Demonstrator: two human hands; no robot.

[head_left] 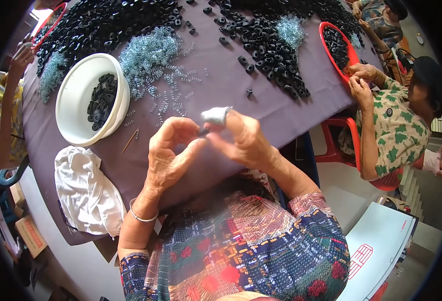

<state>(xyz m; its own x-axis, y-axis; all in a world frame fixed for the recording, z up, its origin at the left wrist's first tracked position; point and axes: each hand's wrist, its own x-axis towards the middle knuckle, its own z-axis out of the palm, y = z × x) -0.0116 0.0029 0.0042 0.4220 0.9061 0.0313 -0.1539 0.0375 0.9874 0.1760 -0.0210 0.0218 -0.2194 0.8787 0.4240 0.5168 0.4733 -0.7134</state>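
Observation:
My left hand (167,156) is in front of me above the table, its thumb and forefinger pinched on a small black plastic part (202,132). Close against it is my right hand (248,140), with a grey cloth wrap (216,116) round one finger. Motion smears its fingertips, so I cannot tell whether they grip the same part. Beyond my hands lie a heap of small metal springs (153,57) and piles of black plastic parts (276,62). To the left, a white plastic basin (65,111) holds several black parts.
A white cloth (86,193) lies on the purple tablecloth (221,55) at the left edge. Near the basin is a thin wooden stick (130,140). A co-worker (396,120) at the right works by a red basket (349,75). Another person (10,100) is at the left.

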